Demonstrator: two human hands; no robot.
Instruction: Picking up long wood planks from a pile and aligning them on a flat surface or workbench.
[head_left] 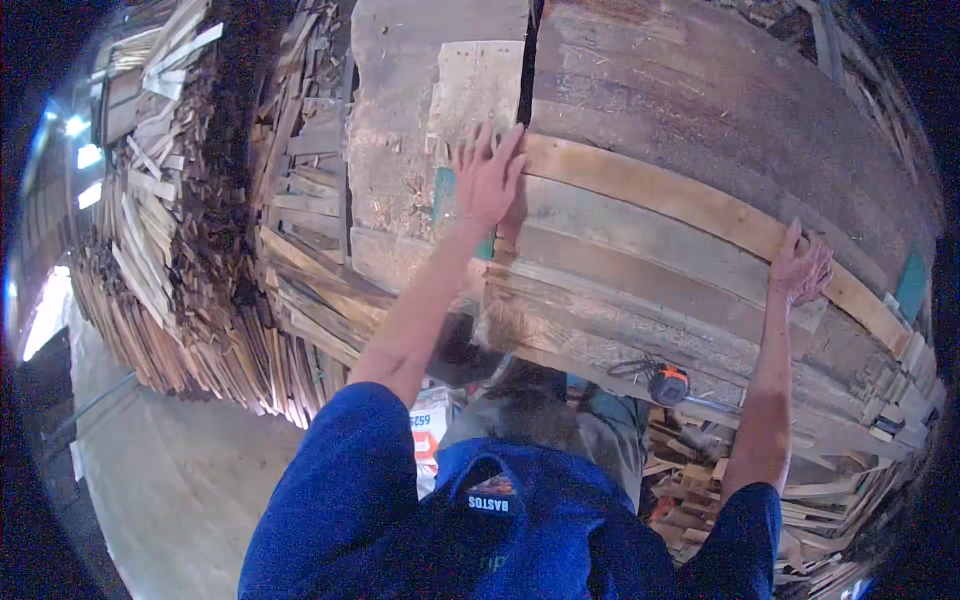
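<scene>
A long, light wooden board (pixel 650 190) lies across the wooden worktable (pixel 640 60), running from the middle toward the right edge. My left hand (pixel 487 180) rests at the board's left end, fingers stretched out and spread, its thumb side by the board's corner. Farther right, my right hand (pixel 800 268) is closed over the board, its thumb pointing away from me and its fingers curled at the edge. An orange and black tape measure (pixel 668 385) sits on the table's near edge, left of my right forearm, with a strip of metal reaching right from it.
Sawdust lies over the table, which has a dark gap (pixel 530 65) at the far side. Stacked wood strips (pixel 190 300) fill the left. Wood offcuts (pixel 685 475) lie below the near edge. A green piece (pixel 911 287) stands at the table's right end.
</scene>
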